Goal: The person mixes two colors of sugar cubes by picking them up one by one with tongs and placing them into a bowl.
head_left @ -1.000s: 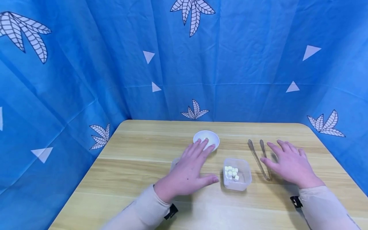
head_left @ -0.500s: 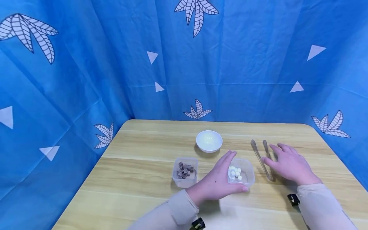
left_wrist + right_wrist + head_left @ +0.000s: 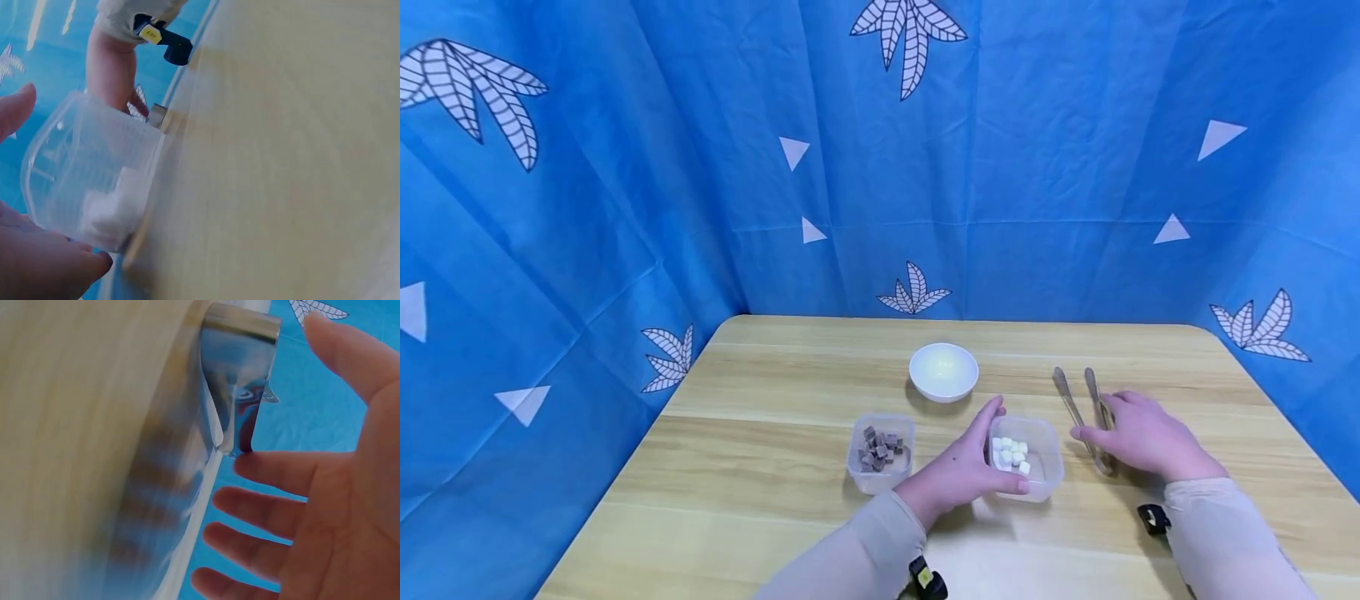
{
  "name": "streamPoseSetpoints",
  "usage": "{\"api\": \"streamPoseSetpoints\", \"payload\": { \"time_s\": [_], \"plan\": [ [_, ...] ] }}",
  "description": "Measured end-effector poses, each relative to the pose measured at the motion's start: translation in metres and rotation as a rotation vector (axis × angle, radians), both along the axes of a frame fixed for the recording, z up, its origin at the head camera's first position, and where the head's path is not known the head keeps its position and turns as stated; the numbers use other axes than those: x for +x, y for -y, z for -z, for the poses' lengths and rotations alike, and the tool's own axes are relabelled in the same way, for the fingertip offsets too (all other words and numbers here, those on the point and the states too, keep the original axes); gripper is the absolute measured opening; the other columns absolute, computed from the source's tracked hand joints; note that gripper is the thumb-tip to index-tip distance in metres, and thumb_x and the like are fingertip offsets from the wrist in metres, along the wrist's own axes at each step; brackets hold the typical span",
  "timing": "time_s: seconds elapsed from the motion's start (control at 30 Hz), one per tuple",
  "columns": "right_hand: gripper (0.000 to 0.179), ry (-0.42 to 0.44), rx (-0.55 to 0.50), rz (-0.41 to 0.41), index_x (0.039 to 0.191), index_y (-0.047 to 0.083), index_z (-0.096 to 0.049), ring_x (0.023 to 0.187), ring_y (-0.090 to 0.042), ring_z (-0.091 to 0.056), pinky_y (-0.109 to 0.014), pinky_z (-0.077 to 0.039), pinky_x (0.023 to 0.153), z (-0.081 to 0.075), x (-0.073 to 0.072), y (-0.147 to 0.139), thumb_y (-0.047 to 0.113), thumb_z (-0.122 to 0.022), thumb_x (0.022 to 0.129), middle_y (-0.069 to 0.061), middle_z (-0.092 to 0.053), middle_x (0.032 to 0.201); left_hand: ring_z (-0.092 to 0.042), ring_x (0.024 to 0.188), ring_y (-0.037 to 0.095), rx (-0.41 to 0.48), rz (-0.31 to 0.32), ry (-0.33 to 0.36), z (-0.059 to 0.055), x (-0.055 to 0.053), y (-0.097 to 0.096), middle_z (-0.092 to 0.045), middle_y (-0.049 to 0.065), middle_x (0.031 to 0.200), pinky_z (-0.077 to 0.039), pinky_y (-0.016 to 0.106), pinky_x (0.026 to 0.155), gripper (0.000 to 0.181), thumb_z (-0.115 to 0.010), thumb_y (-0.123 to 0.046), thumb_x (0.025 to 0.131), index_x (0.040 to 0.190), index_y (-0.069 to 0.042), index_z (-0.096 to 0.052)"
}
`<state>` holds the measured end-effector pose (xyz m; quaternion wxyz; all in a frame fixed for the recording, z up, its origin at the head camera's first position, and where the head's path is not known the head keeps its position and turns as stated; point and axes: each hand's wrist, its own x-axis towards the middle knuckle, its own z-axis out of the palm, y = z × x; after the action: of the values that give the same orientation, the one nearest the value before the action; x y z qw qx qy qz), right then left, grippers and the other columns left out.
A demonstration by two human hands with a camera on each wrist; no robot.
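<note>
I see the pale wood-grain worktop (image 3: pixel 760 467) end at the blue leaf-print curtain (image 3: pixel 1045 167), with a wide stretch between its left edge and a translucent square container (image 3: pixel 880 482) of brown cubes (image 3: pixel 881 450). A second translucent square container (image 3: pixel 1047 468) of white cubes (image 3: pixel 1011 452) stands between my hands: my left hand (image 3: pixel 958 479) is spread around it, thumb on the near side. My right hand (image 3: pixel 1150 437) is spread beside the silver metal tongs (image 3: pixel 1075 414); I cannot tell whether it touches them. The round white bowl (image 3: pixel 943 372) sits farther back.
</note>
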<state>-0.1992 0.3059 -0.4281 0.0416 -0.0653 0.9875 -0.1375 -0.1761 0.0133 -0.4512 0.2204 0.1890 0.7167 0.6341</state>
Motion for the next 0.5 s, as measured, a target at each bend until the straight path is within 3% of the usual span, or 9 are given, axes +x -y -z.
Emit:
{"api": "streamPoseSetpoints", "payload": {
  "time_s": [0.1, 0.27, 0.5],
  "plan": [
    [0.109, 0.033, 0.0, -0.002, 0.14, -0.014, -0.047, 0.12, -0.062, -0.043, -0.073, -0.044, 0.084, 0.001, -0.002, 0.0, 0.078, -0.06, 0.082, -0.042, -0.044, 0.137, -0.046, 0.13, 0.007, -0.003, 0.014, 0.017, 0.005, -0.004, 0.002, -0.03, -0.012, 0.16, -0.024, 0.039, 0.118, 0.122, -0.091, -0.015, 0.071, 0.159, -0.046, -0.012],
    [0.11, 0.062, 0.015, 0.006, 0.136, -0.012, -0.052, 0.114, -0.061, -0.047, -0.072, -0.046, 0.08, -0.001, -0.003, -0.003, 0.079, -0.065, 0.076, -0.041, -0.047, 0.132, -0.033, 0.141, 0.01, -0.064, 0.055, -0.028, 0.012, -0.004, 0.004, -0.027, -0.011, 0.161, -0.017, 0.044, 0.121, 0.124, -0.091, -0.018, 0.073, 0.16, -0.046, -0.007],
    [0.084, 0.072, -0.006, 0.013, 0.133, -0.012, -0.054, 0.092, -0.044, -0.056, -0.06, -0.05, 0.072, -0.004, -0.009, -0.01, 0.05, -0.077, 0.082, -0.032, -0.055, 0.114, -0.028, 0.145, 0.015, -0.133, 0.051, -0.127, 0.017, -0.005, 0.006, -0.029, -0.013, 0.159, -0.018, 0.046, 0.121, 0.121, -0.09, -0.023, 0.075, 0.162, -0.038, -0.008]
  ]
}}
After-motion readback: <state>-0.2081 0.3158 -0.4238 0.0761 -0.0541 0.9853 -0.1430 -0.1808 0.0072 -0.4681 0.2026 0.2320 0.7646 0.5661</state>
